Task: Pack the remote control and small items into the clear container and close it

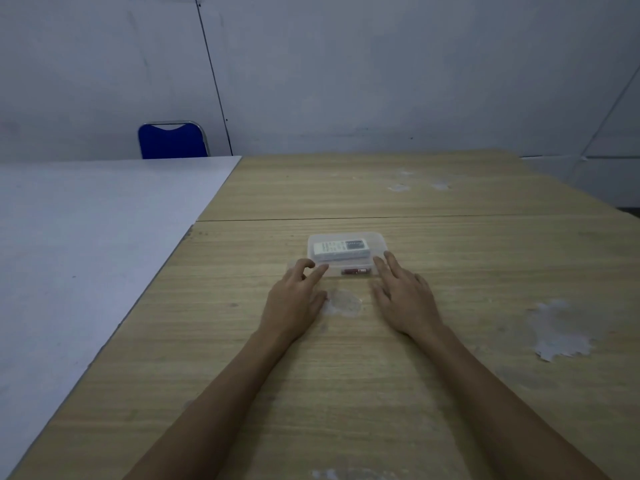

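A clear plastic container lies on the wooden table in front of me. A white remote control lies inside it, with a small red and dark battery-like item along its near side. My left hand rests at the container's near left corner, fingers spread and touching its edge. My right hand lies flat at the near right corner, fingertips against the container. Neither hand holds anything. I cannot tell whether a lid is on.
A white table adjoins on the left. A blue chair stands behind it by the grey wall. The wooden top has worn pale patches at the right and a seam running across behind the container.
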